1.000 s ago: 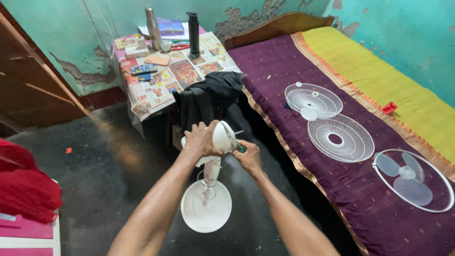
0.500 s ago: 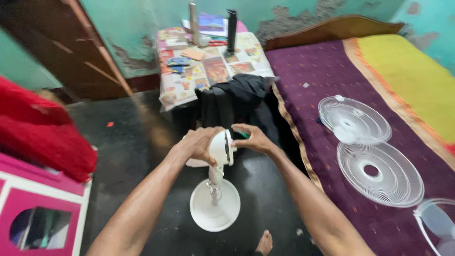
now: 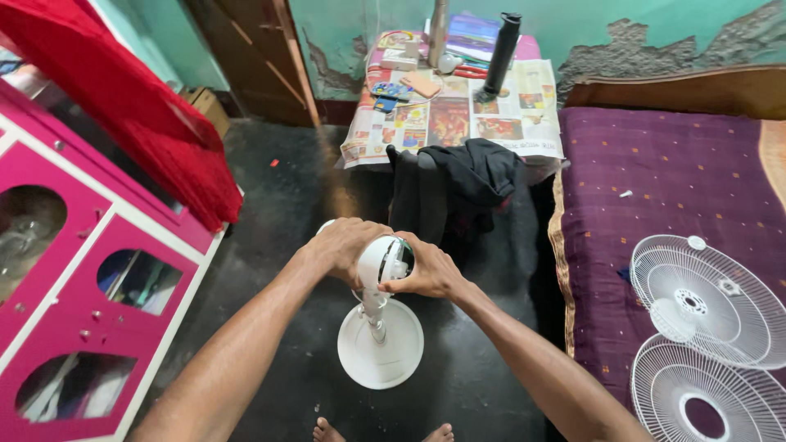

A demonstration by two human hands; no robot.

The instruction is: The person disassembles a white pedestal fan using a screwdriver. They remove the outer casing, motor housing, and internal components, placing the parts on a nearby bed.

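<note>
I look down at my two bare hands closed around the round white plastic motor head of a pedestal fan (image 3: 385, 260), which stands on the dark floor (image 3: 270, 213) right in front of me. My left hand (image 3: 344, 245) is wrapped over the top and left side of the motor head, fingers curled tight on it. My right hand (image 3: 430, 274) cups the right side, fingers bent against the housing; whether it pinches anything small I cannot tell. The motor head sits atop a short white stem that drops to a round white plastic fan base (image 3: 381, 348), flat on the floor between my forearms. My toes (image 3: 381, 430) show just below the base.

To my right, on the purple bedspread (image 3: 655, 172), lie two round white wire fan guards (image 3: 708, 299), one partly overlapping the other, well apart from my hands. Straight ahead, a black cloth (image 3: 467, 176) hangs off the front of a small worktop covered in printed newspaper (image 3: 458, 115), on which a tall black bottle (image 3: 501, 49) stands upright. To my left is a bright pink cabinet with oval windows (image 3: 90, 278), with a red cloth (image 3: 139, 106) draped above it
</note>
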